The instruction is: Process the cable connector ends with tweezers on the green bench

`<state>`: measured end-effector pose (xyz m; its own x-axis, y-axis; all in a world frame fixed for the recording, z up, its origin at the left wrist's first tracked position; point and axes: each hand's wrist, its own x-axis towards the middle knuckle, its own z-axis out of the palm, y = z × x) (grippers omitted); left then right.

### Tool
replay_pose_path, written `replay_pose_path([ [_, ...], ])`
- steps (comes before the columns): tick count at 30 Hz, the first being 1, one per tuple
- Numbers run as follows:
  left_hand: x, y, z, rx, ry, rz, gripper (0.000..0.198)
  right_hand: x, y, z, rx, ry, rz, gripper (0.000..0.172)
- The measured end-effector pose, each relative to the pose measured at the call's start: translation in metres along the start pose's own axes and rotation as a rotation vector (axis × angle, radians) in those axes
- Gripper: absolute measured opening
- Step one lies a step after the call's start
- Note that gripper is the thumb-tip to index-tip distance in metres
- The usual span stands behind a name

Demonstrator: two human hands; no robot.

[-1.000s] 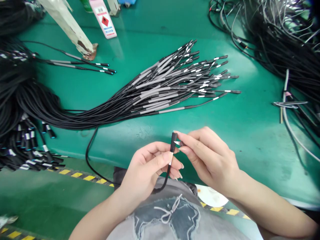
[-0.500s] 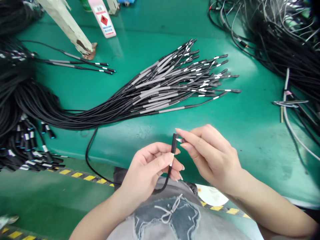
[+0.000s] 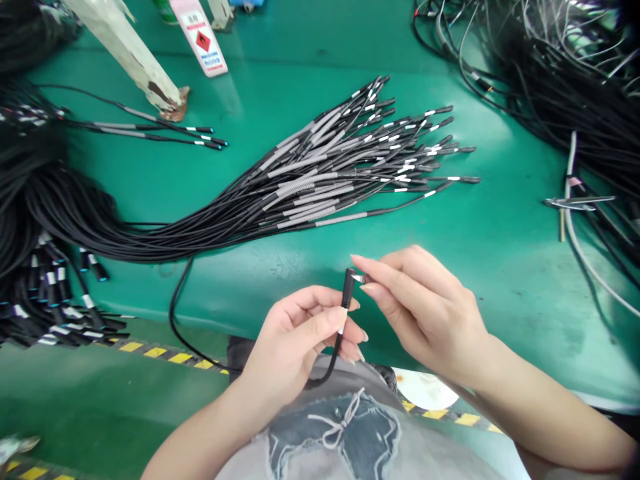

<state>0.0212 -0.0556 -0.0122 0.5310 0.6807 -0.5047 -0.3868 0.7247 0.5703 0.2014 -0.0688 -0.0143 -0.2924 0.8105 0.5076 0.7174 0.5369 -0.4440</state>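
Note:
Near the front edge of the green table, my left hand is closed round a black cable, thumb on top, close to its white band. The thick black end points up past the fingers, and the cable bends down below my hand and runs off left. My right hand pinches a small pointed metal tool between thumb and forefinger. Its shiny tip meets the side of the cable end close to the top; most of the tool is hidden by my fingers, so its kind is unclear.
A bundle of black cables with grey ribbed sleeves fans out across the green table. More cables lie heaped at the right, near metal tweezers. A pink bottle and a worn post stand at the back left.
The whole view has shifted very slightly. My hands, the cable and the metal tip stay nearly the same relative to each other.

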Motion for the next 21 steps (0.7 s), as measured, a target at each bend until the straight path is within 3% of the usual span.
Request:
replay_pose_path([
  [5,-0.001,0.002,0.001,0.005,0.004,-0.005,0.005,0.001,0.000,-0.002,0.004,0.011,0.012,0.023],
  [11,0.000,0.001,0.001,0.011,0.012,-0.018,0.005,0.003,-0.002,-0.012,0.054,0.039,0.230,0.019],
  [15,0.001,-0.001,0.000,0.000,0.004,-0.032,0.004,0.003,-0.003,-0.008,0.020,-0.011,0.115,0.015],
  [18,0.001,0.000,0.000,0.004,-0.003,-0.051,0.004,0.001,-0.002,-0.005,-0.116,0.062,0.109,0.014],
  [21,0.000,0.001,0.001,0.006,0.017,-0.058,0.004,0.000,-0.001,-0.004,-0.097,0.046,0.080,0.013],
])
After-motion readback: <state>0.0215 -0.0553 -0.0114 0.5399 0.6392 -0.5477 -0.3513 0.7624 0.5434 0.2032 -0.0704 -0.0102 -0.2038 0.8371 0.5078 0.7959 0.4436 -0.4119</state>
